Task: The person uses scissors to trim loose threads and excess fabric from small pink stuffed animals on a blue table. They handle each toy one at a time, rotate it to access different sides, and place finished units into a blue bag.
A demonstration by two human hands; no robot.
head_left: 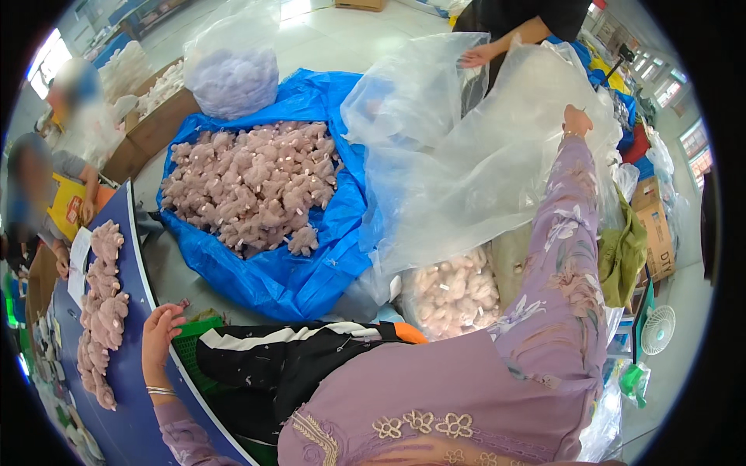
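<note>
My right arm, in a floral lilac sleeve, reaches far out, and my right hand (pixel 576 121) is closed on the edge of a large clear plastic bag (pixel 466 171). The bag spreads loosely across the middle. At the left, my left hand (pixel 161 335) hangs beside the blue table's edge with its fingers loosely apart, holding nothing I can make out. Near it, a row of pink plush toys (pixel 105 311) lies on the blue table (pixel 167 388). A heap of similar plush toys (pixel 249 182) fills an opened blue sack (pixel 311 287) on the floor.
Across from me, a co-worker's hand (pixel 480 56) is at the plastic. A clear bag of plush toys (pixel 454 295) stands by my legs, near a green crate (pixel 186 349). People sit at the far left. Boxes (pixel 657 233) and a white fan (pixel 659 330) stand right.
</note>
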